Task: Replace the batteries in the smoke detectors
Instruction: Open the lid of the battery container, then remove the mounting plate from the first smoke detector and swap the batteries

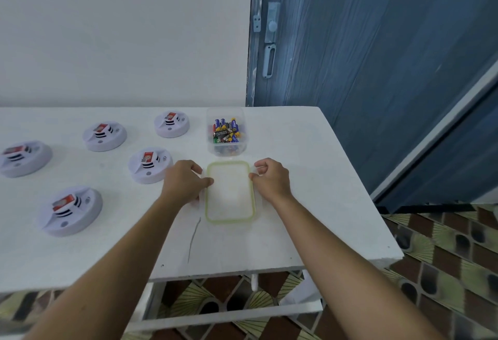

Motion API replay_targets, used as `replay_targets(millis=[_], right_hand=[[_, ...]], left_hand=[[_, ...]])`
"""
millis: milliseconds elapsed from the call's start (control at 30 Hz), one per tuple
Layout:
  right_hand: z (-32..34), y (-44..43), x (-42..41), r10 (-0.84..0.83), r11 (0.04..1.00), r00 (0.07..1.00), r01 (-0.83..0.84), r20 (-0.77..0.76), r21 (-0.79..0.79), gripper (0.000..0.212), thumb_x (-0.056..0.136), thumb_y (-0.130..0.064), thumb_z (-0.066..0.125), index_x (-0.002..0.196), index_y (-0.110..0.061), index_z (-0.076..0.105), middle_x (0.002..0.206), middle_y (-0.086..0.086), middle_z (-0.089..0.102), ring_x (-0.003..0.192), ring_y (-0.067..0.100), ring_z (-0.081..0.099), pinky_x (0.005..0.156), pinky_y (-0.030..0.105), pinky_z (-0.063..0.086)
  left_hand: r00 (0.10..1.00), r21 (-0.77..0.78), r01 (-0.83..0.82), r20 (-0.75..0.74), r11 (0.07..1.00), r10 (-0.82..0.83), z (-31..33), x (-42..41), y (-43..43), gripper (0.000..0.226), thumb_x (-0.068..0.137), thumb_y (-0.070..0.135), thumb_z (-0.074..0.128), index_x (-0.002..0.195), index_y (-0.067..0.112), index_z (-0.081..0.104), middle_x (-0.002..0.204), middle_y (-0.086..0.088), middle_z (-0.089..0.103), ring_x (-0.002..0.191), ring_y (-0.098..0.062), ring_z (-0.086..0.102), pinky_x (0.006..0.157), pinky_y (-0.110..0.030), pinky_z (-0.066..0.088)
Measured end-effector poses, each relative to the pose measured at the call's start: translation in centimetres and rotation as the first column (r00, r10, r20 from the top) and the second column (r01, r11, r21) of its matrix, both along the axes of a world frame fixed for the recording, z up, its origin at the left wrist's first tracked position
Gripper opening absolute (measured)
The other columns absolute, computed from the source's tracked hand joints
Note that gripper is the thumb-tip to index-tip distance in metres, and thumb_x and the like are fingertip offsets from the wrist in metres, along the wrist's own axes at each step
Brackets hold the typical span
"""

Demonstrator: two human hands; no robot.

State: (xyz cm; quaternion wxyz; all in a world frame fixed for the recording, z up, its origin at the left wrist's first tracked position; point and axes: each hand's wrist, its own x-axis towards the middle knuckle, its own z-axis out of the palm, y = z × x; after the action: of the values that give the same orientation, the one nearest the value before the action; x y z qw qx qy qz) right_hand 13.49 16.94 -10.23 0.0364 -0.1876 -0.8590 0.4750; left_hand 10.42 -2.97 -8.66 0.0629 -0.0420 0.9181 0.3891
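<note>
Your left grip point(186, 180) and right grip point(270, 178) each pinch a long edge of the green-rimmed lid point(230, 191), which lies flat on the desk point(296, 218). Just behind it stands the open box point(242, 148) of batteries point(226, 131), and the five smoke detectors point(149, 164) sit to your left. If you reach forward carelessly, a wrist could tip that light box and send batteries rolling off the desk.
</note>
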Motion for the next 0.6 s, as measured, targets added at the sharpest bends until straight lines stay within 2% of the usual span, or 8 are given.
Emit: replay_targets(millis=[133,267,333,433,533,600], right_hand=[[-0.1,-0.4,-0.2,-0.007,0.999,1.0,0.006,0.012,0.034,0.033,0.086,-0.011,0.066,0.119,-0.009,0.064,0.12,0.006,0.066,0.11,0.018,0.061,0.082,0.019,0.038],[0.4,-1.1,-0.3,0.022,0.993,0.998,-0.028,0.055,0.114,0.041,0.082,-0.011,0.06,0.123,-0.014,0.058,0.123,0.003,0.057,0.113,0.022,0.056,0.081,0.027,0.041],[0.8,-1.6,-0.2,0.043,0.972,0.996,-0.06,0.082,0.226,0.043,0.083,-0.012,0.056,0.125,-0.018,0.056,0.127,0.002,0.051,0.116,0.023,0.052,0.083,0.031,0.043],[1.4,-3.0,-0.2,0.108,0.917,0.993,-0.117,0.044,0.38,0.039,0.084,-0.013,0.055,0.122,-0.021,0.059,0.128,0.002,0.051,0.121,0.026,0.045,0.092,0.035,0.037],[2.0,-5.3,-0.6,0.221,0.924,0.974,-0.192,-0.051,0.332,0.03,0.084,-0.014,0.056,0.112,-0.022,0.065,0.12,-0.001,0.06,0.114,0.024,0.049,0.095,0.036,0.039],[2.3,-7.0,-0.9,0.265,0.95,0.957,-0.24,-0.114,0.2,0.024,0.083,-0.013,0.058,0.104,-0.02,0.069,0.108,-0.003,0.066,0.1,0.02,0.057,0.09,0.035,0.047]], left_hand=[[0.999,-0.034,0.03,-0.03,0.999,-0.031,0.0,-0.3,0.0,0.033,0.074,0.023,0.081,0.094,0.006,0.062,0.073,-0.004,0.067,0.049,-0.015,0.061,0.048,-0.023,0.041],[0.993,-0.117,0.086,-0.072,0.989,-0.095,-0.4,-0.4,-0.5,0.037,0.076,0.031,0.08,0.097,0.007,0.061,0.085,-0.005,0.066,0.059,-0.013,0.058,0.049,-0.022,0.04],[0.986,-0.18,0.129,-0.083,0.975,-0.146,-0.4,-0.5,-0.8,0.039,0.078,0.038,0.077,0.1,0.01,0.06,0.082,-0.001,0.065,0.06,-0.013,0.058,0.053,-0.025,0.042],[0.96,-0.295,0.205,-0.124,0.933,-0.25,-0.3,-0.6,-1.4,0.043,0.082,0.049,0.069,0.106,0.014,0.061,0.08,0.004,0.064,0.076,-0.016,0.057,0.066,-0.031,0.046],[0.919,-0.358,0.292,-0.152,0.887,-0.364,0.2,-1.0,-2.6,0.036,0.088,0.05,0.06,0.104,0.018,0.063,0.084,0.004,0.065,0.08,-0.015,0.057,0.071,-0.031,0.045],[0.895,-0.378,0.317,-0.185,0.87,-0.406,0.6,-1.5,-3.8,0.026,0.089,0.042,0.06,0.098,0.019,0.066,0.086,0.004,0.065,0.081,-0.016,0.058,0.069,-0.029,0.042]])
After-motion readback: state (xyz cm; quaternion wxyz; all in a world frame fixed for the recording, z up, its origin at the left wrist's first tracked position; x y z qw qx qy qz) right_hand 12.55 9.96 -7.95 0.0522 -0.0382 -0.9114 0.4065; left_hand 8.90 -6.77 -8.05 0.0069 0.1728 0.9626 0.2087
